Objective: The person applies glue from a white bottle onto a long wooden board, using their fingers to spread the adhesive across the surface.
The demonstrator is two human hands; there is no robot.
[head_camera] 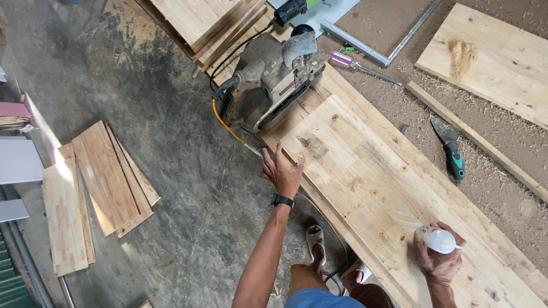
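Near edge: person's knees and sandalled feet [315, 239] on the concrete floor [182, 171]. Right hand [438, 256] wrapped around a small white bottle [436, 239], held over the near right part of the long wooden board [377, 188]. Left hand [282, 171] open, fingers spread, grasping nothing, at the board's left edge, black wristband [282, 201] on that wrist. Just beyond that hand, a grey belt sander [271, 80] sits on the board's far end, with its orange and black cable at its left. Right of the board, on the sawdust: green-handled scraper [451, 151], purple-handled screwdriver [357, 64], another plank [491, 57]. Far left: stack of short boards [94, 188].
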